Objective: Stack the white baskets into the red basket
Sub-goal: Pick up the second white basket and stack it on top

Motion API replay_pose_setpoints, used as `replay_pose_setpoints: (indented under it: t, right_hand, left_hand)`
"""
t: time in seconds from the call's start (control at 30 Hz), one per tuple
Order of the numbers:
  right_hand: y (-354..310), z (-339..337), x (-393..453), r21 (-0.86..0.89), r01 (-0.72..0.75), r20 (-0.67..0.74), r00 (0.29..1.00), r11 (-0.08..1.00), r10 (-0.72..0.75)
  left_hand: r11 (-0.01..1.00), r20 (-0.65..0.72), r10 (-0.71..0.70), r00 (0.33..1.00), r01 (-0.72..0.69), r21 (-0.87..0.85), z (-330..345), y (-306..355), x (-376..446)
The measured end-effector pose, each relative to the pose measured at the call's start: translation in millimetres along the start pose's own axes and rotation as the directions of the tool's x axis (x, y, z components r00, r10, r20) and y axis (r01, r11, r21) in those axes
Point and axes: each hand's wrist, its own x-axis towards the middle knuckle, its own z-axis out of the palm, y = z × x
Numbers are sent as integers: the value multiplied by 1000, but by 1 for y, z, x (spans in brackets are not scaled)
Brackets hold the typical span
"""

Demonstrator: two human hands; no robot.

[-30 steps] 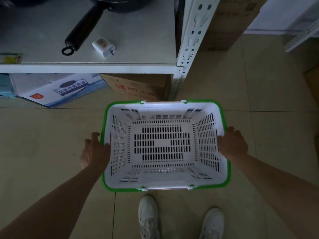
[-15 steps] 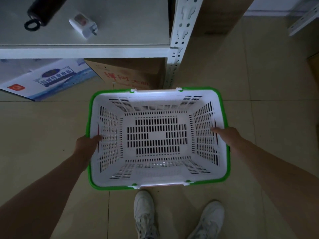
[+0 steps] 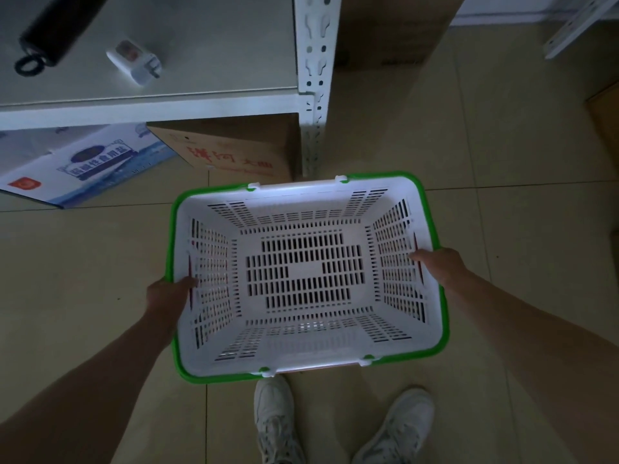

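Note:
A white slotted basket [image 3: 304, 349] with a green rim is held in front of me above the tiled floor, its open top facing up. My left hand [image 3: 169, 293] grips its left side, thumb over the rim onto the inner wall. My right hand [image 3: 438, 266] grips its right side the same way. Thin red strips show through the slots in both side walls, near each thumb. I cannot tell whether they belong to a red basket underneath. The basket is empty inside.
A white metal shelf [image 3: 150, 105] with an upright post [image 3: 313, 95] stands ahead at the left, carrying a black pan handle [image 3: 50, 31] and a white plug [image 3: 135, 61]. Cardboard boxes [image 3: 234, 152] sit under it. My two white shoes [image 3: 274, 420] stand just below the basket.
Both hands went from resting outside the basket's sides to gripping its rim with thumbs inside. The basket now tilts slightly, and the view has shifted.

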Motion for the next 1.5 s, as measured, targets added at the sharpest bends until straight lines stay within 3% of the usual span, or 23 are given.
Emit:
replay_pose_setpoints:
  t: [0.5, 1.0, 1.5]
  right_hand:
    - [47, -133, 12, 31, -62, -64, 996, 998, 63]
    - [51, -279, 44, 191, -72, -114, 989, 979, 95]
    - [-30, -361, 114, 235, 2, -148, 988, 972, 34]
  left_hand:
    - [996, 54, 79, 995, -81, 40, 105, 31, -79]
    - [973, 104, 198, 975, -208, 97, 205, 149, -153]
    - [973, 131, 222, 966, -229, 40, 283, 275, -157]
